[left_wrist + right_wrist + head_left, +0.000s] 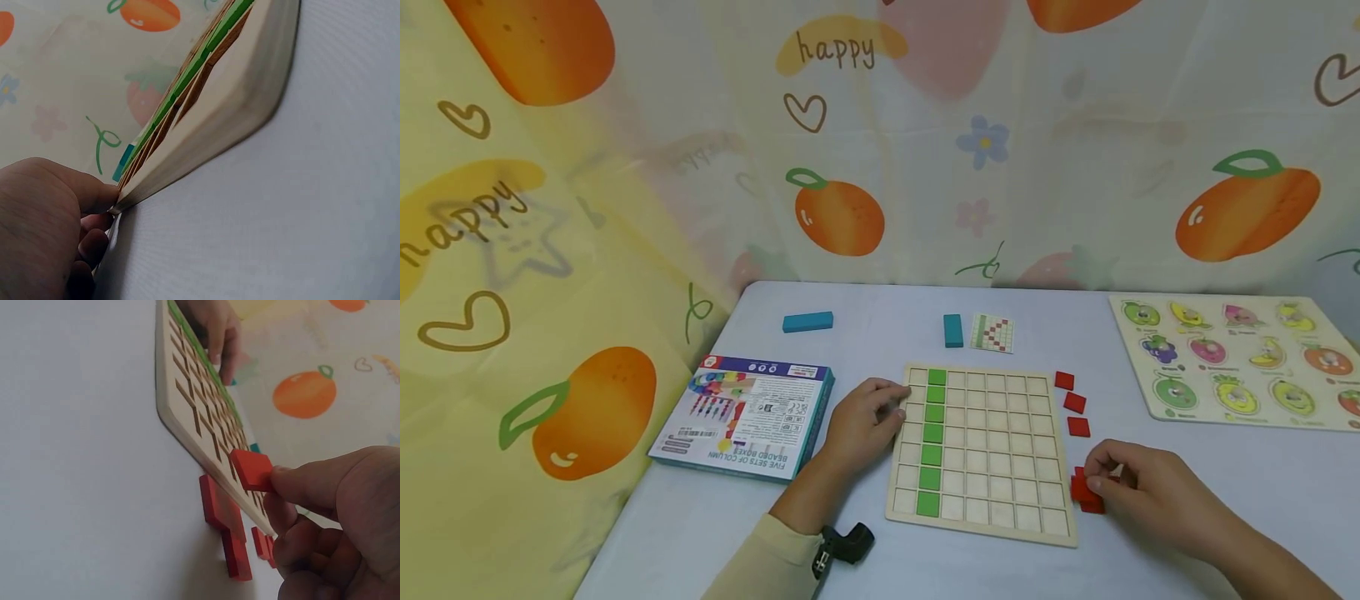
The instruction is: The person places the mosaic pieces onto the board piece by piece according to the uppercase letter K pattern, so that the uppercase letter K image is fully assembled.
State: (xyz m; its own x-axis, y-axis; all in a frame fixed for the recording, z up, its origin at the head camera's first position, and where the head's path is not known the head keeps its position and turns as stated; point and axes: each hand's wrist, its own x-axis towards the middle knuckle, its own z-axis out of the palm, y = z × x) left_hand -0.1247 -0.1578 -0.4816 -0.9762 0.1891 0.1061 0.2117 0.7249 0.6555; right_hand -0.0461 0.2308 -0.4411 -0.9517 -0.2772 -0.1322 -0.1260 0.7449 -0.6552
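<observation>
A square wooden grid board (985, 531) lies on the white table, with one column of green tiles (933, 433) set in its second column from the left. My left hand (859, 423) grips the board's left edge; in the left wrist view, the thumb (94, 194) lies against the rim and the other fingers curl beneath. Right of the board, my right hand (1172, 492) pinches a red square tile (252, 470) between thumb and finger, just above the table. Below it lie overlapping red tiles (215, 503), partly hidden by the hand in the head view. More red tiles (1078, 427) lie along the board's right side.
On the left lies a flat box (752, 417) with printed text. Behind the board are two teal blocks (953, 331) (808, 322) and a small pattern card (992, 333). A fruit picture board (1240, 358) lies at the back right, before a fruit-print curtain (910, 167).
</observation>
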